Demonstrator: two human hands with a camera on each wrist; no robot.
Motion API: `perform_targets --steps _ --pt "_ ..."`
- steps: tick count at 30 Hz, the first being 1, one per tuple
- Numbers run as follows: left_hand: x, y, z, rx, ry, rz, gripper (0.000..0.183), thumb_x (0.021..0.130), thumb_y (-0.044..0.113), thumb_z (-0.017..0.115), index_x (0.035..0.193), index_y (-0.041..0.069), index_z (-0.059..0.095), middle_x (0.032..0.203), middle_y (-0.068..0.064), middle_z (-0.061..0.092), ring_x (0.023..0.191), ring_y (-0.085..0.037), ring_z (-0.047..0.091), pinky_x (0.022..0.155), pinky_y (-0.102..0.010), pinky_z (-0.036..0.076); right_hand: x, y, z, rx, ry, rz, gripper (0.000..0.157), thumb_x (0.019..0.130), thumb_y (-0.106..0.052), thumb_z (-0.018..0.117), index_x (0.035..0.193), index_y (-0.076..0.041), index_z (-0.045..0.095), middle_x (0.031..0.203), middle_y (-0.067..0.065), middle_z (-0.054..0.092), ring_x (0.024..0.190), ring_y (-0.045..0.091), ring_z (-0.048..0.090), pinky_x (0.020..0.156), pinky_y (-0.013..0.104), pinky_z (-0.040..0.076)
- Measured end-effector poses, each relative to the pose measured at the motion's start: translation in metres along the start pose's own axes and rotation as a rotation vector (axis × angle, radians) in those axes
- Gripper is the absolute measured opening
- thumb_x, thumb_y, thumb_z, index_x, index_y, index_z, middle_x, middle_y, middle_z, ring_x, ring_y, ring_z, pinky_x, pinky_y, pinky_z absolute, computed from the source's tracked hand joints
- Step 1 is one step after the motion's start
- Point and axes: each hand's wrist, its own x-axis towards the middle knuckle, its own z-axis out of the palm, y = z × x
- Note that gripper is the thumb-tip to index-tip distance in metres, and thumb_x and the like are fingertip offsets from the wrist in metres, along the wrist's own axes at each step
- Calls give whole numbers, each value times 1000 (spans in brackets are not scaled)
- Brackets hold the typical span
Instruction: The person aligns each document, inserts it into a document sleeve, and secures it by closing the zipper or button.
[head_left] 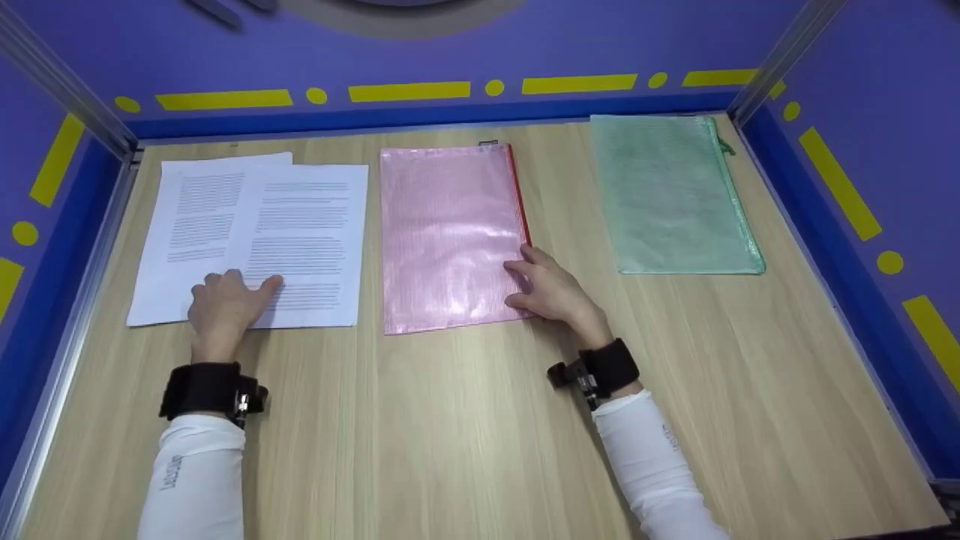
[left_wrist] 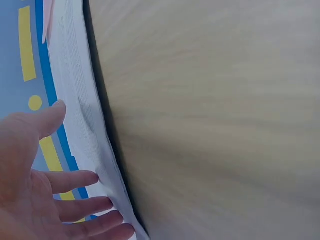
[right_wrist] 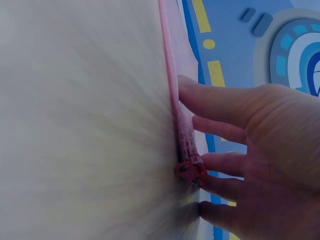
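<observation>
Two overlapping printed paper sheets or stacks [head_left: 304, 225] lie at the left of the wooden table. My left hand [head_left: 229, 304] is over their lower part, palm down with fingers spread; in the left wrist view the left hand [left_wrist: 55, 185] shows loosely extended fingers close above the paper [left_wrist: 75, 95]. At the centre lies a pink zip pouch [head_left: 450, 232] with a red zipper along its right side. My right hand [head_left: 559, 292] is at that side near the lower corner. Its thumb and fingers touch the pouch edge, close to the red zipper pull [right_wrist: 191, 172], without curling around it.
A green zip pouch [head_left: 675, 199] lies flat at the back right of the table [head_left: 450, 435]. Purple panels with yellow marks [head_left: 409, 91] wall the table at the back and both sides, with metal posts in the corners.
</observation>
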Motion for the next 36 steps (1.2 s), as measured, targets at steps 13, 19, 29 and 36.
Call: perform_targets --steps 13,19,29,36 --pt "-5 9 14 86 48 -17 99 90 64 58 129 -26 40 118 -52 43 115 -62 44 74 -56 51 0 -1 -1 -10 -30 9 65 86 -28 74 144 -10 52 163 22 24 152 42 22 123 50 26" --pt "-5 12 15 27 63 -26 100 91 59 60 141 -21 28 122 -53 39 120 -66 39 87 -65 49 -1 0 -1 -11 -16 10 65 85 -28 75 143 -10 52 162 23 25 151 41 24 123 51 27" --pt "-4 12 15 16 10 -56 101 93 58 57 144 -21 21 131 -58 29 126 -71 30 94 -70 46 -1 1 2 -21 -27 24 65 87 -30 74 145 -13 51 163 21 24 152 39 22 123 49 27" --pt "-4 19 14 -2 10 -48 99 95 51 58 148 -19 12 130 -57 31 126 -70 32 92 -69 47 0 2 1 -22 -22 20 65 87 -29 73 145 -12 50 163 21 24 152 40 22 123 50 27"
